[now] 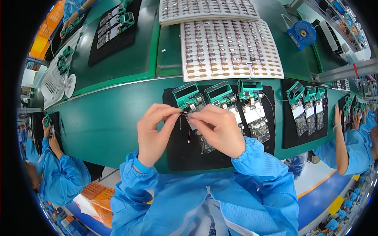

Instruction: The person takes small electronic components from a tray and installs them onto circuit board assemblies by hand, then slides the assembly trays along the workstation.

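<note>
Between my two hands, above a black mat [179,155], runs a thin red and dark wire [184,114]. My left hand [155,128] pinches one part of it with thumb and forefinger. Close by on the right, my right hand [218,128] pinches the wire too. One end with a small white connector [188,141] dangles below the fingers. Under and beyond my hands lie three circuit boards with green plastic frames at their far ends: a left frame [186,94], a middle frame [219,93] and a right board [256,118]. My right hand partly covers the left and middle boards.
A white foam tray [232,51] with rows of small wired parts lies beyond the mat. A blue fan [302,34] stands far right, a white fan [55,84] far left. More boards rest on a right-hand mat [305,137]. Co-workers sit at both sides.
</note>
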### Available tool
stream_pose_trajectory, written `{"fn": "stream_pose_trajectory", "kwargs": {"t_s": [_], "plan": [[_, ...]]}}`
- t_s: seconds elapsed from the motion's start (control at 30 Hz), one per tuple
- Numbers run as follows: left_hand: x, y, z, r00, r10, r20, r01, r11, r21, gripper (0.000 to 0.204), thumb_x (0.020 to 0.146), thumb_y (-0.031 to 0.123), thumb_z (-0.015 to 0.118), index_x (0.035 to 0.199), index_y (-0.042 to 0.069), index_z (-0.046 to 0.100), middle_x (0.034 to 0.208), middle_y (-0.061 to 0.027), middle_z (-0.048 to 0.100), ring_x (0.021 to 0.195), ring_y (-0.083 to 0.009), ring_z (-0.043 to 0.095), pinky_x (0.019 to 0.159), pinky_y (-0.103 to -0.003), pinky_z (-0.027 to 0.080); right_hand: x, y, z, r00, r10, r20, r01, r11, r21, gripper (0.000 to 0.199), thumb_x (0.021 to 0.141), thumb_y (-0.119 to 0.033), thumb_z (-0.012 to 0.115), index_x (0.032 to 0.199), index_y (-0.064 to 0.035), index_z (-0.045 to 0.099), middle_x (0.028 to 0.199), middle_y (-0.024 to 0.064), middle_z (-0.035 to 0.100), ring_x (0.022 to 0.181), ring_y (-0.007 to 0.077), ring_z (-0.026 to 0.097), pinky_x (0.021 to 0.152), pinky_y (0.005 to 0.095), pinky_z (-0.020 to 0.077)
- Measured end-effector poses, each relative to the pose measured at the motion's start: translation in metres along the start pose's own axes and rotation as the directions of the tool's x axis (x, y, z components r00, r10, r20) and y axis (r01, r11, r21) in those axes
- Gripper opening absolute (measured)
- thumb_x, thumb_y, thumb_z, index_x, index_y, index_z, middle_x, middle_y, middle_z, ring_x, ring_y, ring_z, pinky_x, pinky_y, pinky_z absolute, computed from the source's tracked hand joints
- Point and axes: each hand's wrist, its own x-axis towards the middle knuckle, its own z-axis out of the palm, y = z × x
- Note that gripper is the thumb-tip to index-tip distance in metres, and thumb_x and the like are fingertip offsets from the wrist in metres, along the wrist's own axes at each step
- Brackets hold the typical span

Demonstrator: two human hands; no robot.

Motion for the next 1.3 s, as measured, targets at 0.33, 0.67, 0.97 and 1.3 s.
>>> {"fn": "stream_pose_trajectory", "kwargs": {"t_s": [0.33,0.67,0.97,1.3], "plan": [[0.020,-0.021,0.019,0.962,0.251,-0.106,-0.207,0.926,0.316,0.012,0.081,-0.007,0.071,0.092,-0.001,0.067,0.089,-0.0106,0.063,0.075,-0.0252,0.065,0.066,-0.034,0.053,0.011,0.009,0.020,0.998,-0.055,-0.008,0.047,0.921,-0.386,0.009,0.087,-0.004,0.067,0.095,-0.0020,0.069,0.084,0.0135,0.061,0.072,0.0352,0.063,0.062,0.0426,0.0508],[0.010,-0.034,0.017,0.941,0.338,-0.005,-0.298,0.838,0.457,0.034,0.078,-0.003,0.071,0.111,0.007,0.072,0.114,-0.0135,0.060,0.099,-0.0299,0.062,0.081,-0.039,0.050,0.014,0.012,0.008,0.998,0.054,0.044,-0.043,0.976,-0.215,0.010,0.088,-0.009,0.065,0.087,0.0004,0.066,0.075,0.0140,0.065,0.068,0.0340,0.066,0.060,0.0408,0.0530],[0.047,-0.051,-0.047,0.924,0.379,-0.057,-0.291,0.791,0.538,0.048,0.089,0.004,0.065,0.136,0.010,0.059,0.143,-0.0165,0.049,0.130,-0.0344,0.050,0.105,-0.040,0.041,-0.009,-0.011,-0.020,0.911,0.138,0.388,-0.107,0.989,-0.102,0.012,0.087,-0.008,0.065,0.097,-0.0036,0.064,0.075,0.0132,0.064,0.067,0.0290,0.065,0.059,0.0368,0.0508],[0.219,-0.205,-0.298,0.834,0.024,-0.552,0.468,0.499,0.729,0.075,0.077,0.059,0.075,0.106,-0.010,0.065,0.104,-0.0305,0.068,0.102,-0.0446,0.065,0.087,-0.049,0.050,-0.039,-0.024,-0.017,0.897,0.276,0.347,-0.314,0.948,0.059,0.017,0.085,-0.011,0.075,0.100,-0.0035,0.072,0.086,0.0114,0.069,0.069,0.0254,0.068,0.063,0.0334,0.0540]]}}
